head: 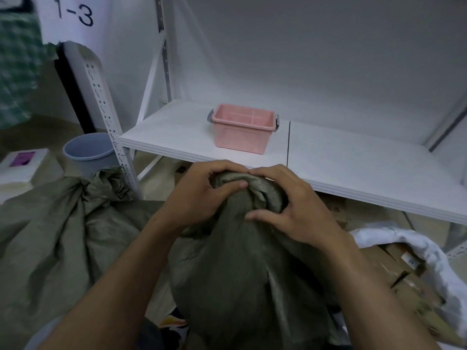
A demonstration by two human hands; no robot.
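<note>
Olive-green woven sack (240,286) stands upright just short of front edge of white shelf board (353,160), long axis vertical, bunched mouth on top, left hand (202,195) and right hand (290,210) both curled round it, fingertips touching, equally near.

Dim, even indoor light with soft shadows, wide-angle bending at the edges, and motion blur smearing the lower right corner.
</note>
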